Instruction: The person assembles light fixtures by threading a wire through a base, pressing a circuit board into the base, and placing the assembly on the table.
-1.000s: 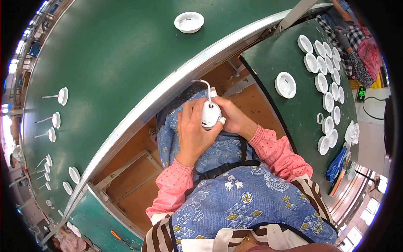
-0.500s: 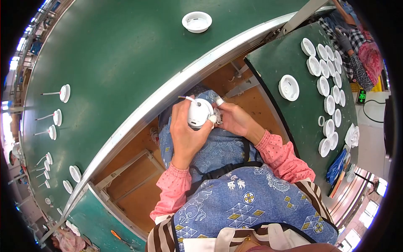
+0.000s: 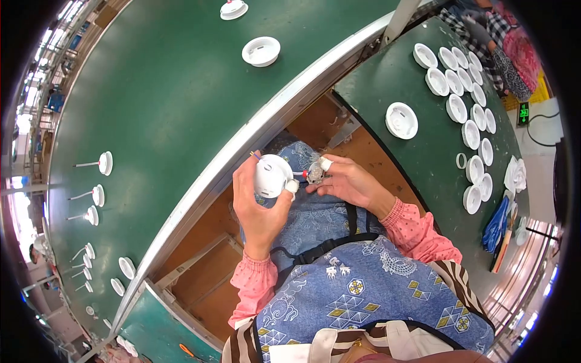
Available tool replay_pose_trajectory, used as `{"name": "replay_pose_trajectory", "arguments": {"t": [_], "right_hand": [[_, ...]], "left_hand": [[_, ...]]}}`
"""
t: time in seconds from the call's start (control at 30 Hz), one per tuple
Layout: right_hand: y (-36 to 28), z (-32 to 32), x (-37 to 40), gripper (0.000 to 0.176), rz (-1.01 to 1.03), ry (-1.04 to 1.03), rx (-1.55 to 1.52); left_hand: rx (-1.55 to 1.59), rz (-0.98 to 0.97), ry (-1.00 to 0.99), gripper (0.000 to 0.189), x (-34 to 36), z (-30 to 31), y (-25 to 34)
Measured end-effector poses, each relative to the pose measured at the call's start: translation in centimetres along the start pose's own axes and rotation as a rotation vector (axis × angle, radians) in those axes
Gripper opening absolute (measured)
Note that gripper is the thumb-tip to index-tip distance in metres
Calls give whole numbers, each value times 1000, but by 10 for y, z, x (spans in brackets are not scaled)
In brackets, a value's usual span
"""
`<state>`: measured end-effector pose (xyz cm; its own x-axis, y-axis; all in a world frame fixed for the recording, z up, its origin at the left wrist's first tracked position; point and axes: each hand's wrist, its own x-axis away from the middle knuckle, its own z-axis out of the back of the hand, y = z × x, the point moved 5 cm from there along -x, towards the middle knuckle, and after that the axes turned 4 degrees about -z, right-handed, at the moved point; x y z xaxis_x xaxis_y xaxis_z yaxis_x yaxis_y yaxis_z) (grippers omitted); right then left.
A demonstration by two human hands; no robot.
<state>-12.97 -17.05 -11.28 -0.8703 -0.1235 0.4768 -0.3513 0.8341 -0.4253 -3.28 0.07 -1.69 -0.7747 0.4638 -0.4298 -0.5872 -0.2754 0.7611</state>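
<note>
My left hand (image 3: 259,209) grips a round white plastic housing (image 3: 270,176) by its rim, its flat face with small slots turned up toward me. A white cover wraps the left thumb tip, which presses near the edge. A short wire with a red end (image 3: 304,174) spans from the housing to a small clear, crumpled-looking plastic piece (image 3: 315,172). My right hand (image 3: 351,183) pinches that clear piece between thumb and fingers, and one of its fingertips also has a white cover. Both hands are above my lap, over the blue patterned apron (image 3: 339,278).
On the green conveyor belt (image 3: 169,103) lie a white cup (image 3: 261,52) and several white discs with wires, including one disc (image 3: 105,163) at left. The right-hand green table (image 3: 369,85) carries a nearer white cup (image 3: 401,120) and several more cups. Another person (image 3: 514,54) works beyond it.
My right hand has moved slightly right from the housing, exposing the red-ended wire. The housing has turned, and its slots face differently. The head view has shifted; another disc shows at the top.
</note>
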Motion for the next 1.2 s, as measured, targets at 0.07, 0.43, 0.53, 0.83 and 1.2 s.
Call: {"name": "replay_pose_trajectory", "arguments": {"t": [0.07, 0.43, 0.53, 0.83, 1.2], "right_hand": [[-2, 0, 1, 29, 29, -13, 10], [-22, -17, 17, 37, 259, -18, 87], [-31, -25, 23, 42, 328, -82, 21], [-50, -34, 34, 46, 477, 5, 117], [-88, -32, 69, 42, 883, 231, 217]], "left_hand": [[-23, -50, -10, 71, 0, -2, 6], [-130, -353, -58, 78, 8, -2, 51], [-159, -425, -104, 79, 10, -3, 60], [-135, -296, 22, 77, 11, -1, 48], [319, 29, 191, 67, -11, 37, 1]]}}
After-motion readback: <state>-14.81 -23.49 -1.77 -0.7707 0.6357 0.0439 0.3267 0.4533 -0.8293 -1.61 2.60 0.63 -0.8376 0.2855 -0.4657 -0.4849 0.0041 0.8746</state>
